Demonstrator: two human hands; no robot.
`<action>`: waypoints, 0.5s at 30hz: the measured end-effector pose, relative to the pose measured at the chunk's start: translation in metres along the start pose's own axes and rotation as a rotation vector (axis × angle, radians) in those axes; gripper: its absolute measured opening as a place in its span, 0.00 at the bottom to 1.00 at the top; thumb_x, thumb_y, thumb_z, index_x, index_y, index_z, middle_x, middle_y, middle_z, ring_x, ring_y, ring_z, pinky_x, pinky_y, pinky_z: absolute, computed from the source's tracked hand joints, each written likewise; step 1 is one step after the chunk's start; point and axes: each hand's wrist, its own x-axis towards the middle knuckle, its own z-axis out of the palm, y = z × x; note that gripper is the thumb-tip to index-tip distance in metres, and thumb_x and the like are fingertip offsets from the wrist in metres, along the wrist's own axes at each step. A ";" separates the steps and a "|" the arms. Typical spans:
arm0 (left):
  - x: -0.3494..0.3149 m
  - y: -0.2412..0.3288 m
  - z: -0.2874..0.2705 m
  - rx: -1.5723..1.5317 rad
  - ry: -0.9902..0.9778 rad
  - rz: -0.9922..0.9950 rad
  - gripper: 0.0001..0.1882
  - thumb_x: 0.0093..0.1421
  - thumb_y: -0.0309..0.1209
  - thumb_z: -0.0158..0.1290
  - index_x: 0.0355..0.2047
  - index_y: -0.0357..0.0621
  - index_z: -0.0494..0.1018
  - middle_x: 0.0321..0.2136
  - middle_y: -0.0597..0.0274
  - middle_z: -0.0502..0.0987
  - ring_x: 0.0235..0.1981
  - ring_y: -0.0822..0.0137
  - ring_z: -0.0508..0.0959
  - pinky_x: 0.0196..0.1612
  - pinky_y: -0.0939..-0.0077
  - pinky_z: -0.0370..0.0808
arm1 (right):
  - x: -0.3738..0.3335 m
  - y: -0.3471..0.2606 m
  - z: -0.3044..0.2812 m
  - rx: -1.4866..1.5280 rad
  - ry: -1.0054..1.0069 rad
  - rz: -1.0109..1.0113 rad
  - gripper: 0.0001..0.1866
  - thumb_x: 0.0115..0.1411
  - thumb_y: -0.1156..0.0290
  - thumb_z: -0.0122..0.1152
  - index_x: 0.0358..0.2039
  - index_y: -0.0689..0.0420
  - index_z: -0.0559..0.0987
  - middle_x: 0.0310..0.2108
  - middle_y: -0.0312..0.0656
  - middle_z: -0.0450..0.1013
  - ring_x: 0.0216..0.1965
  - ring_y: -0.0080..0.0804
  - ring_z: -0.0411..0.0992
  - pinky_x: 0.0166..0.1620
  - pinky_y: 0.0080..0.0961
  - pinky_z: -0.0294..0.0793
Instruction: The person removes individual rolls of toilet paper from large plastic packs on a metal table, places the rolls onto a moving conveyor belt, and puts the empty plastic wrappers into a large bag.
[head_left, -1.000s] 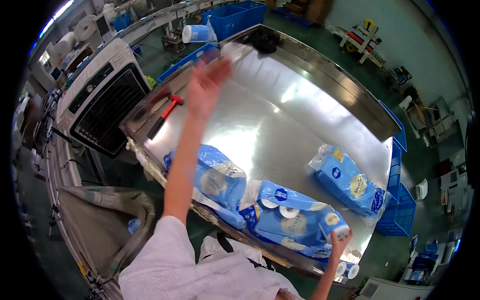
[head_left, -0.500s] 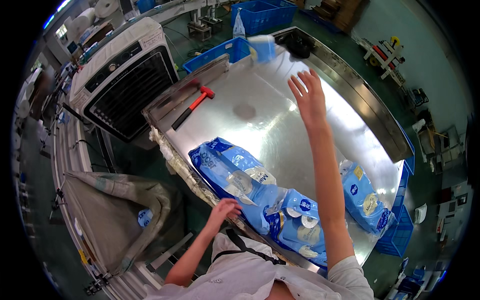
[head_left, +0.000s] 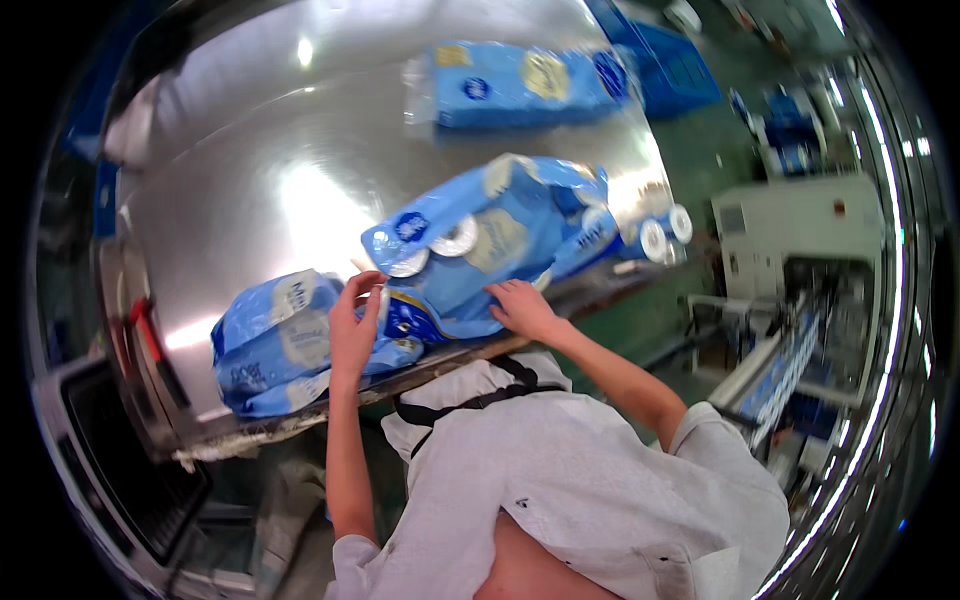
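Note:
A blue plastic bag of toilet paper rolls [head_left: 500,240] lies along the table's near edge, its side gaping so that white roll ends [head_left: 455,237] show. At its left end, my left hand [head_left: 352,325] has thumb and fingertips drawn together on the edge of the film; the contact is partly hidden. My right hand [head_left: 525,310] rests on the bag's near side with its fingers stretched out. Left of my left hand lies a second, crumpled blue bag [head_left: 285,345]. Two loose rolls [head_left: 653,241] in blue film stand at the table's right corner.
A full blue pack [head_left: 530,87] lies farther back on the shiny metal table [head_left: 240,150]. Blue crates [head_left: 672,68] stand beyond its right edge. A red-headed hammer [head_left: 146,330] lies at the left, near the air cooler [head_left: 120,440]. A pale machine [head_left: 800,235] stands at the right.
My view has swung right. My outstretched right hand has come back to the open bag, and my left hand has moved onto its film. The blurred blue-and-white thing in the air is out of view.

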 end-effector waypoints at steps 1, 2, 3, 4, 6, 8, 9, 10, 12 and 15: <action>0.004 0.001 0.021 0.042 -0.074 0.011 0.12 0.65 0.29 0.48 0.47 0.40 0.72 0.41 0.59 0.80 0.41 0.68 0.79 0.45 0.74 0.74 | -0.013 0.014 0.006 -0.050 -0.068 0.029 0.16 0.59 0.65 0.54 0.46 0.57 0.75 0.35 0.48 0.76 0.42 0.50 0.73 0.49 0.42 0.71; 0.006 -0.006 0.045 0.093 -0.188 -0.054 0.13 0.64 0.29 0.48 0.48 0.40 0.72 0.43 0.57 0.80 0.43 0.64 0.79 0.45 0.71 0.74 | -0.026 0.022 0.014 0.038 -0.192 0.118 0.16 0.59 0.64 0.53 0.45 0.57 0.76 0.31 0.49 0.76 0.38 0.52 0.74 0.44 0.45 0.73; 0.009 -0.011 0.071 0.212 -0.261 0.004 0.14 0.63 0.30 0.49 0.48 0.41 0.72 0.44 0.53 0.79 0.45 0.58 0.78 0.47 0.68 0.73 | -0.034 0.030 0.020 0.121 -0.289 0.176 0.16 0.59 0.63 0.52 0.45 0.57 0.76 0.30 0.52 0.76 0.35 0.53 0.75 0.41 0.47 0.74; 0.008 -0.029 0.090 0.307 -0.312 0.139 0.14 0.62 0.30 0.50 0.48 0.41 0.72 0.44 0.50 0.77 0.46 0.52 0.76 0.48 0.64 0.73 | -0.029 0.024 0.019 0.152 -0.352 0.176 0.18 0.59 0.64 0.54 0.47 0.58 0.75 0.34 0.53 0.76 0.38 0.53 0.75 0.42 0.46 0.74; 0.014 -0.044 0.142 0.432 -0.390 0.297 0.12 0.61 0.30 0.49 0.43 0.39 0.73 0.41 0.46 0.78 0.44 0.47 0.76 0.46 0.56 0.73 | -0.022 0.035 0.003 0.203 -0.258 0.134 0.22 0.58 0.65 0.57 0.51 0.58 0.72 0.41 0.53 0.75 0.43 0.52 0.74 0.44 0.44 0.74; 0.024 -0.061 0.163 0.651 -0.493 0.012 0.12 0.59 0.32 0.51 0.40 0.37 0.72 0.38 0.43 0.78 0.42 0.45 0.77 0.45 0.54 0.74 | -0.011 0.038 0.011 0.265 0.077 0.093 0.25 0.57 0.66 0.59 0.55 0.58 0.69 0.46 0.52 0.74 0.46 0.51 0.72 0.46 0.43 0.73; 0.025 -0.071 0.164 0.758 -0.526 -0.145 0.13 0.59 0.33 0.52 0.39 0.36 0.72 0.37 0.42 0.78 0.41 0.44 0.78 0.44 0.52 0.74 | 0.003 0.040 0.008 0.266 0.050 0.177 0.30 0.54 0.65 0.63 0.57 0.59 0.66 0.50 0.53 0.70 0.50 0.52 0.70 0.48 0.43 0.73; 0.023 -0.086 0.160 0.820 -0.456 -0.232 0.16 0.58 0.35 0.53 0.39 0.34 0.71 0.36 0.40 0.79 0.40 0.42 0.78 0.44 0.51 0.74 | 0.020 0.040 -0.006 0.267 0.024 0.263 0.36 0.52 0.64 0.67 0.59 0.60 0.63 0.55 0.54 0.66 0.53 0.52 0.67 0.49 0.44 0.72; 0.023 -0.110 0.138 0.944 -0.289 -0.387 0.21 0.56 0.39 0.55 0.40 0.32 0.70 0.33 0.38 0.79 0.38 0.39 0.78 0.44 0.50 0.75 | 0.051 0.050 -0.008 0.223 0.103 0.189 0.42 0.48 0.61 0.70 0.60 0.62 0.61 0.57 0.56 0.62 0.57 0.55 0.63 0.50 0.46 0.72; 0.014 -0.132 0.091 0.867 -0.098 -0.537 0.31 0.53 0.44 0.58 0.46 0.29 0.65 0.36 0.33 0.77 0.42 0.37 0.77 0.46 0.51 0.74 | 0.096 0.041 -0.010 0.184 0.123 0.027 0.48 0.42 0.58 0.75 0.59 0.63 0.60 0.60 0.57 0.56 0.58 0.58 0.61 0.53 0.50 0.69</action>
